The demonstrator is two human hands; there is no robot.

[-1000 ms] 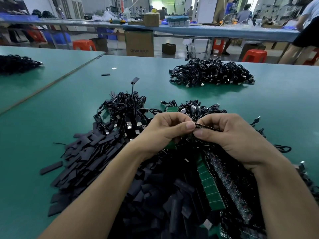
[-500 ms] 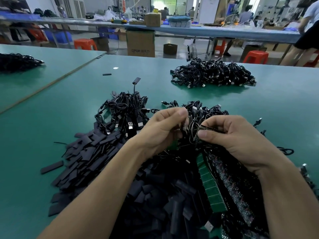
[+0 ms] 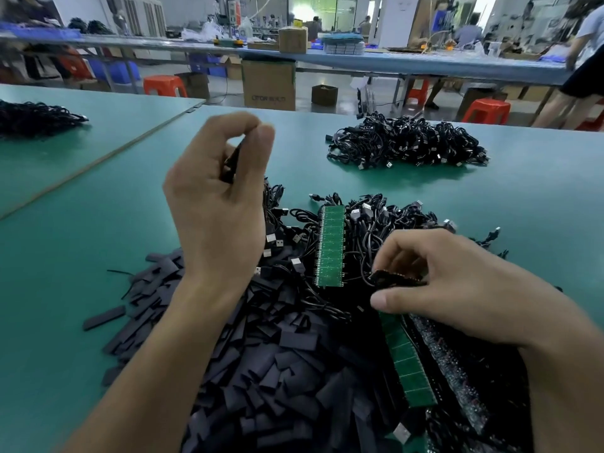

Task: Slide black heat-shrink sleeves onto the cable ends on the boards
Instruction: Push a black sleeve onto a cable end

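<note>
Head view: the left hand (image 3: 215,204) hovers above the green counter (image 3: 98,230), its fingers (image 3: 242,122) curled and pinched together on a black heat-shrink sleeve (image 3: 231,165) that shows dark inside the curl. Down and right of those fingers, the right hand (image 3: 457,289) sits low on the tangle of cables (image 3: 385,230), thumb and forefinger clamped on a dark board end (image 3: 397,278). Between the two sets of fingers lies a green board strip (image 3: 330,245); the loose sleeve pile (image 3: 268,361) spreads below the left fingers, and a separate cable heap (image 3: 405,142) lies beyond the right ones.
</note>
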